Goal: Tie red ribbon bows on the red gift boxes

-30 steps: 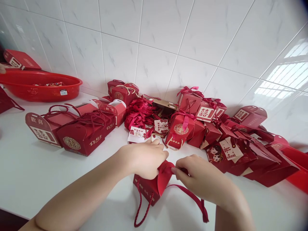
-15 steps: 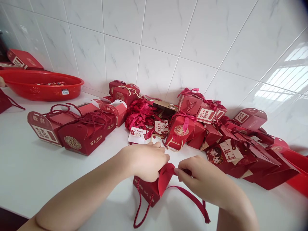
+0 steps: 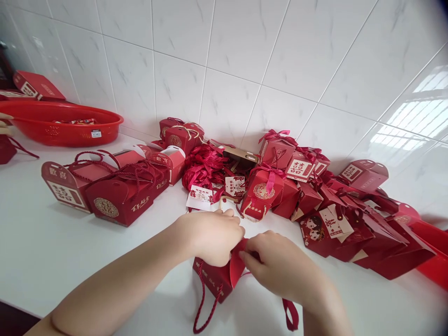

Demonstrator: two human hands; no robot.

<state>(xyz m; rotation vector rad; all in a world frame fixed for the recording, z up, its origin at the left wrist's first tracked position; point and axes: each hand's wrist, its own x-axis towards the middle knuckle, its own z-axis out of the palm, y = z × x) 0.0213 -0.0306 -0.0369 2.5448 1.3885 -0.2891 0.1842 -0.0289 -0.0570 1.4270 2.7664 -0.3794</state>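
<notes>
A small red gift box (image 3: pixel 214 279) with gold lettering sits on the white counter (image 3: pixel 42 252) right in front of me. My left hand (image 3: pixel 212 235) is closed over its top. My right hand (image 3: pixel 276 266) pinches the curved red flap (image 3: pixel 236 267) at the box's top, touching the left hand. A twisted red rope handle (image 3: pixel 201 308) hangs from the box toward me. A red ribbon loop (image 3: pixel 290 315) trails out under my right wrist.
A heap of red gift boxes and tags (image 3: pixel 315 200) lies along the tiled wall to the right. Finished boxes with rope handles (image 3: pixel 112 186) stand at the left. Red ribbons (image 3: pixel 203 165) are piled at the back. A red plastic basin (image 3: pixel 59 123) sits far left, with another person's fingers (image 3: pixel 5 123) at the edge.
My right hand has moved left onto the flap until it meets my left hand, drawing the ribbon in under the wrist. The left hand has stayed on the box.
</notes>
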